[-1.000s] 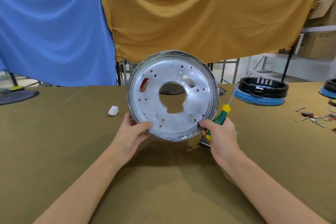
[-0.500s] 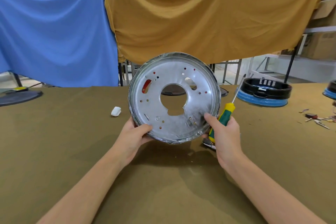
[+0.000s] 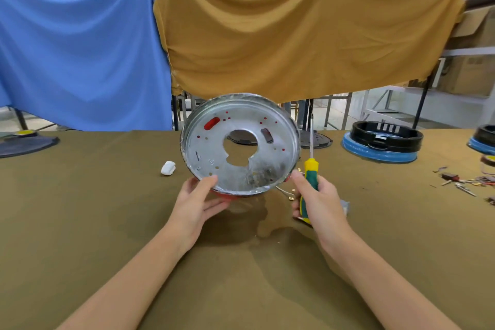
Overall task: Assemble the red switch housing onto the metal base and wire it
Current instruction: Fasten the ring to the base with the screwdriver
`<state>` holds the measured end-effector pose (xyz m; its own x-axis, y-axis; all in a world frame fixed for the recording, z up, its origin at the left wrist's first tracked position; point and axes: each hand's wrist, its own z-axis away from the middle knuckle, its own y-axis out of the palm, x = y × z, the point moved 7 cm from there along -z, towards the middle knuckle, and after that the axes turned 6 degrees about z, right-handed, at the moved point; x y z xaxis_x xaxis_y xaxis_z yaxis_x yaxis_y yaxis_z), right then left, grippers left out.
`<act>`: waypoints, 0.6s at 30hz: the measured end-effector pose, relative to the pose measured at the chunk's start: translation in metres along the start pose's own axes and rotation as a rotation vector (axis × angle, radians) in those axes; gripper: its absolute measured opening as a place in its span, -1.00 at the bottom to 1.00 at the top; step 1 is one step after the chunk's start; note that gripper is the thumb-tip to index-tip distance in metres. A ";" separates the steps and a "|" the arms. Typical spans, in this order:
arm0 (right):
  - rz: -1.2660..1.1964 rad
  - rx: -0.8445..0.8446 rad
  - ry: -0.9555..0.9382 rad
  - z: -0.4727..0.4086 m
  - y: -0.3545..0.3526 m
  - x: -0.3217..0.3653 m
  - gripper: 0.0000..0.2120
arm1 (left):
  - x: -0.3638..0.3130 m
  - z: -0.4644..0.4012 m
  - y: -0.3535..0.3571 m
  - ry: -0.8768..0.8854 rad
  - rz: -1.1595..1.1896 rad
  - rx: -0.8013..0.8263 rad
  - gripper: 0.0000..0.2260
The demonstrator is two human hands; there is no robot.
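The round metal base (image 3: 241, 143) is held tilted above the brown table (image 3: 80, 209), its flat face with the large centre hole turned toward the camera. Red (image 3: 212, 123) shows through a slot and several small holes in the plate, and a red edge peeks out under its lower rim; how the red part sits behind the plate cannot be seen. The left hand (image 3: 197, 203) grips the base at its lower left rim, thumb on the front face and fingers curled under it. The right hand (image 3: 318, 201) is just beside the lower right rim, fingers wrapped round the green and yellow handle of a screwdriver (image 3: 310, 169) whose shaft points up; its thumb reaches toward the rim, though contact cannot be told.

A small white piece (image 3: 168, 168) lies on the table left of the base. Farther right stands a black and blue ring (image 3: 383, 142), with small loose parts (image 3: 463, 182) scattered near the right edge. Blue cloth (image 3: 80, 56) and mustard cloth (image 3: 294, 43) hang behind.
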<state>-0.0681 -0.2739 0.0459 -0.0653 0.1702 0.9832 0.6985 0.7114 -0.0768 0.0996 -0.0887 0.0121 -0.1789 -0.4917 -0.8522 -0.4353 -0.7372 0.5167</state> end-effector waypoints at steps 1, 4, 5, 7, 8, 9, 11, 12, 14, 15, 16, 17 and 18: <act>0.118 -0.015 -0.009 0.000 -0.006 0.002 -0.78 | 0.001 -0.001 -0.004 -0.005 0.005 -0.023 -0.69; 0.547 0.035 -0.048 0.000 -0.025 0.011 -0.76 | 0.002 -0.003 -0.008 -0.005 0.005 -0.063 -0.68; 0.687 0.087 -0.039 0.001 -0.031 0.013 -0.75 | 0.002 -0.004 -0.008 0.000 0.000 -0.062 -0.67; 0.943 0.169 0.011 0.006 -0.045 0.013 -0.73 | 0.002 -0.004 -0.007 0.007 -0.014 -0.052 -0.66; 1.061 0.186 0.032 0.009 -0.052 0.012 -0.71 | 0.002 -0.003 -0.006 0.010 -0.021 -0.048 -0.65; 1.158 0.194 0.046 0.012 -0.058 0.009 -0.69 | 0.002 -0.002 -0.005 0.016 -0.029 -0.041 -0.64; 1.233 0.216 0.068 0.017 -0.065 0.001 -0.67 | 0.000 0.000 -0.003 0.028 -0.051 -0.026 -0.62; 1.212 0.222 0.075 0.018 -0.067 -0.002 -0.66 | 0.000 0.001 -0.002 0.032 -0.063 -0.019 -0.61; 1.165 0.196 0.069 0.020 -0.071 -0.002 -0.70 | 0.000 0.002 0.000 0.032 -0.075 -0.017 -0.61; 1.165 0.179 0.052 0.021 -0.073 0.000 -0.72 | 0.000 0.003 0.000 0.031 -0.073 -0.019 -0.61; 1.168 0.170 0.038 0.021 -0.073 0.001 -0.74 | 0.000 0.003 0.000 0.031 -0.069 -0.021 -0.61; 1.162 0.173 0.036 0.021 -0.074 0.001 -0.75 | 0.000 0.004 -0.001 0.030 -0.066 -0.023 -0.61; 1.144 0.182 0.051 0.021 -0.075 0.001 -0.76 | -0.001 0.004 -0.001 0.029 -0.064 -0.023 -0.60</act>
<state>-0.1353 -0.3125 0.0488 0.5698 0.7529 0.3293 0.2182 0.2477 -0.9439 0.0968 -0.0861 0.0122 -0.1256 -0.4558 -0.8812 -0.4244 -0.7782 0.4630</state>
